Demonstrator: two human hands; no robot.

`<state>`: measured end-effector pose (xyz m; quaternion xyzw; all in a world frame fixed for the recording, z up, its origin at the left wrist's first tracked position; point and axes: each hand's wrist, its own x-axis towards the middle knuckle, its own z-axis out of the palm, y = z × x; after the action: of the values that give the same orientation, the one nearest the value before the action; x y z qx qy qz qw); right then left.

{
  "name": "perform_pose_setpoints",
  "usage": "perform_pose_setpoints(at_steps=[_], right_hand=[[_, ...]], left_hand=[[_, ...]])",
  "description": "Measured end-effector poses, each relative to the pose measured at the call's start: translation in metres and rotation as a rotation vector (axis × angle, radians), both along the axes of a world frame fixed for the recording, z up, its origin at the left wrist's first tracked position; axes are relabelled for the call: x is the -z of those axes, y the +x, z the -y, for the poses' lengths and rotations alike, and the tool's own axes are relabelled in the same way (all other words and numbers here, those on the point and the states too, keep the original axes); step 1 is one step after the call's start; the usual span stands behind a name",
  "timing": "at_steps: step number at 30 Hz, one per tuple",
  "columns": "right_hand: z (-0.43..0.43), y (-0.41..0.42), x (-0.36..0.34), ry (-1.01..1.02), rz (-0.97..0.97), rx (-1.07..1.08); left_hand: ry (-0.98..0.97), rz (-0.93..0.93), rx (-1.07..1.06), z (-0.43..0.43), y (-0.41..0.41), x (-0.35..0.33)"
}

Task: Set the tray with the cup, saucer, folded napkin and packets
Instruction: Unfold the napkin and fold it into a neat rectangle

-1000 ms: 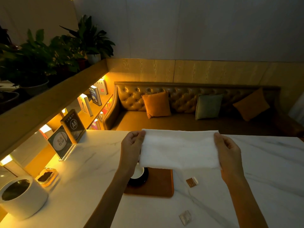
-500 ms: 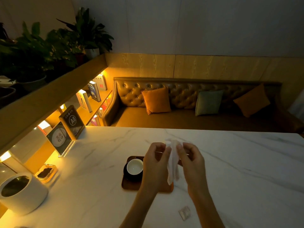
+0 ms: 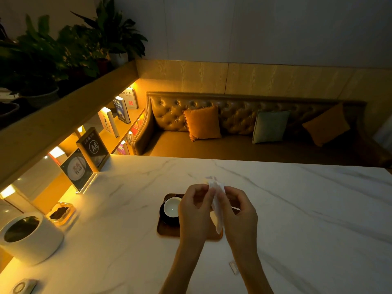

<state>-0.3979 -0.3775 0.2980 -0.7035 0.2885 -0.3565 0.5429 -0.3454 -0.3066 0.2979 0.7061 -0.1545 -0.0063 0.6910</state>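
A white napkin [image 3: 217, 205], folded over into a narrow hanging strip, is pinched at its top between my left hand [image 3: 194, 211] and my right hand [image 3: 240, 211], above the brown wooden tray [image 3: 167, 231]. On the tray's left part a white cup [image 3: 171, 207] sits on a dark saucer [image 3: 164, 217]. My hands hide the tray's right part. One small packet [image 3: 234, 267] lies on the marble table beside my right forearm.
A white pot with dark contents [image 3: 27, 236] and a small glass dish [image 3: 60, 213] stand at the left edge. Two sign stands [image 3: 84, 164] lean at the back left. A round device [image 3: 22, 286] lies at the near left. A sofa runs beyond the table's far edge.
One second ago the napkin was spread wide between my hands. They have come together, folding it into a narrow strip over the tray. A second packet seen earlier is hidden now.
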Motion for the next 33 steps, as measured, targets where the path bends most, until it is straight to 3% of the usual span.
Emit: perform_pose_setpoints(at_steps=[6,17,22,24,27,29,31,33], right_hand=[[-0.004,-0.002,0.004,-0.044,0.006,-0.013],[0.003,-0.003,0.0,0.05,0.009,-0.137],[0.008,-0.006,-0.006,0.053,0.006,-0.193],[0.013,-0.009,-0.008,0.14,0.018,-0.267],[0.019,-0.013,-0.008,0.363,0.031,-0.362],[0.024,-0.014,-0.007,0.483,0.03,-0.397],[0.03,-0.017,-0.006,0.601,0.039,-0.447],[0.035,-0.019,-0.006,0.684,0.049,-0.485]], left_hand=[[-0.03,-0.019,0.01,-0.002,-0.003,0.0],[0.011,-0.043,0.01,-0.003,-0.005,-0.002],[-0.077,-0.123,0.273,-0.014,0.005,-0.003],[-0.053,-0.153,0.203,-0.016,0.007,0.003],[0.033,-0.265,-0.058,-0.022,0.016,0.017],[0.023,-0.475,0.136,-0.031,0.022,0.024],[-0.178,-0.74,0.41,-0.04,0.028,0.027],[-0.358,-0.844,0.515,-0.05,0.031,0.028]])
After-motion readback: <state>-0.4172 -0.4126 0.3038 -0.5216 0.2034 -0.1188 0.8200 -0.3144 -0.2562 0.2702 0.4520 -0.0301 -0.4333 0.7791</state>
